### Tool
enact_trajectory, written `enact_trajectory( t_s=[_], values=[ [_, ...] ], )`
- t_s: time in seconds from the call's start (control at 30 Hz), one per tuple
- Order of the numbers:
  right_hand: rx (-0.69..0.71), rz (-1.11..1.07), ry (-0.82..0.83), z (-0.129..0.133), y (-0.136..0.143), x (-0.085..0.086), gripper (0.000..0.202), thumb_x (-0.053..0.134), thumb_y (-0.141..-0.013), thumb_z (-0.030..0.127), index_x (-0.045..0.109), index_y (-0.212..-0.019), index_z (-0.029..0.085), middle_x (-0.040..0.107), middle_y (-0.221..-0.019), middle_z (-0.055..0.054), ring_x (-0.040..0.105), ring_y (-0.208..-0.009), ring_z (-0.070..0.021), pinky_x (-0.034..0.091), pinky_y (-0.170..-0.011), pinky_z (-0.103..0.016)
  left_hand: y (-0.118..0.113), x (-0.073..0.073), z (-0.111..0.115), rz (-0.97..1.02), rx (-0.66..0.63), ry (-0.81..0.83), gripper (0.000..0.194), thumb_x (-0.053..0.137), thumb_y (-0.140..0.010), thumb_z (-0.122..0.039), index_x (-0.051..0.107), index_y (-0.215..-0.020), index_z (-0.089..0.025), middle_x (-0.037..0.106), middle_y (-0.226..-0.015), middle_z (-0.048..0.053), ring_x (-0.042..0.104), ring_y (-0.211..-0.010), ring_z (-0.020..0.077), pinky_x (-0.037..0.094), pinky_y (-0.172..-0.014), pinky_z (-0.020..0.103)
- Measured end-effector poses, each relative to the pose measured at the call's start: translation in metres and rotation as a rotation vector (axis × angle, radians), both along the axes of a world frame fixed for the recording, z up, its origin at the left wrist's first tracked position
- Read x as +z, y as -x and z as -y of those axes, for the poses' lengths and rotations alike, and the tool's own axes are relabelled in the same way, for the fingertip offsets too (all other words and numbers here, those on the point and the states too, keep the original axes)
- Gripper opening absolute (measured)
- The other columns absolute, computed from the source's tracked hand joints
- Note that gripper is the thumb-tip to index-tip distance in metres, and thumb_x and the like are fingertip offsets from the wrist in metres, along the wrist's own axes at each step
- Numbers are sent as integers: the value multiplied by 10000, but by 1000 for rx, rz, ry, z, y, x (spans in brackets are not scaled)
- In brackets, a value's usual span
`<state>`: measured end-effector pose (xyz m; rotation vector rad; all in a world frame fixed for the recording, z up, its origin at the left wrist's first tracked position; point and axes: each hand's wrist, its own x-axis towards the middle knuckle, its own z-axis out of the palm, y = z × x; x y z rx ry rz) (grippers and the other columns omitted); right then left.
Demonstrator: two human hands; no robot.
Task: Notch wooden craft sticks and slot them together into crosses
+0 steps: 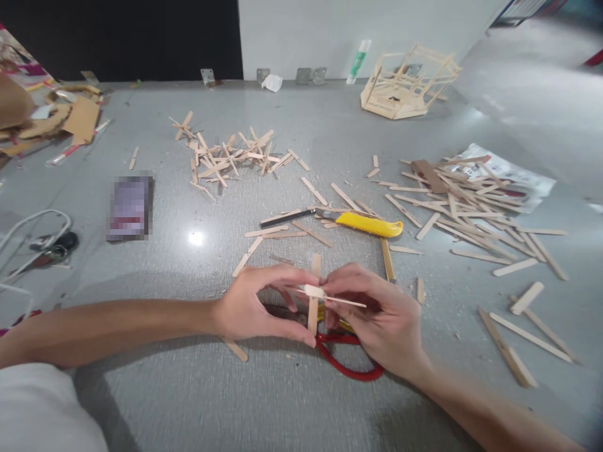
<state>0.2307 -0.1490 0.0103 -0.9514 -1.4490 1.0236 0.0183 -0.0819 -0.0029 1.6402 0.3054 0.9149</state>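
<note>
two hands meet above the scissors [360, 376] near the front of the table [211, 402], with a stick cross [313, 319] between them. the left hand [252, 304] bows into a wide c, thumb at the flat stick's near end and fingertips by its upper part, seemingly bracing its length; the right hand [389, 311] pinches close to the crossing, fingertips nearly together, probably to steady the joint, though some contacts are hidden. the scissors' red rim sits just under the right hand, leaving it little room to drop. just beyond, the yellow knife [370, 224] lies crosswise among sticks, handy but a bar to pushing forward. the right heap [471, 201] hems that side, partly over a packet [532, 179]; the left heap [230, 157] lies farther off, allowing the left arm more play. by the far edge stand a tube [358, 61] and a stick frame [400, 113], perhaps set back from the elbows
</note>
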Motion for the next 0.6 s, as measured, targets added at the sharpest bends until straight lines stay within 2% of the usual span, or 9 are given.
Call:
enact_trajectory(
  t_s=[0.1,0.17,0.43,0.6],
  values=[
    [15,3,25,-1,-1,1,206,691,-941,81,770,-1017,256,661,-966,-19,700,-531,-90,617,-482,-205,-1,6,-1,12,40,-106,502,960,-699,-260,721,-1131,-169,797,-928,61,763,-777,161,619,-746,229],
    [31,6,44,-2,-1,1,208,687,-946,84,765,-1024,260,663,-971,-16,702,-526,-87,614,-481,-201,-1,9,-1,4,38,-109,466,951,-714,-266,721,-1106,-162,796,-913,56,764,-793,159,612,-761,222],
    [51,-24,114,-3,0,-1,171,658,-980,135,738,-1037,275,657,-961,0,693,-528,-84,609,-484,-205,-1,4,0,5,-34,48,486,938,-722,-182,710,-1151,-171,788,-923,43,762,-824,159,631,-809,254],
    [-2,35,97,-1,1,-1,137,639,-991,148,698,-1042,261,654,-957,1,677,-541,-81,600,-485,-202,-2,8,1,-38,-81,221,456,922,-720,-171,669,-1100,-162,766,-903,34,727,-788,139,622,-777,261]
  ],
)
